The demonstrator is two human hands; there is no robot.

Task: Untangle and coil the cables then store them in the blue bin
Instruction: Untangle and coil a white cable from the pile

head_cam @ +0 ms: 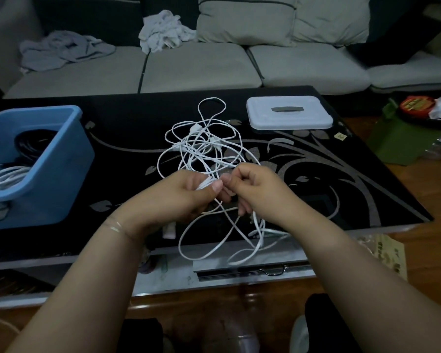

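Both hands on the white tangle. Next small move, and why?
Probably draw the hands apart to pull one strand free. The left hand pinches a bunch of the white cable, the right hand grips a strand beside it, and most loops lie knotted on the table. Nothing is coiled for the blue bin yet.

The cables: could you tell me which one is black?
The coiled cable at the back of the blue bin; the bin's other coil and the tabletop tangle are white.

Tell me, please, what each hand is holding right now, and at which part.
Both hold the tangled white cable. The left hand pinches a gathered bunch of strands under its thumb; the right hand curls around strands beside it. The plugs lie free.
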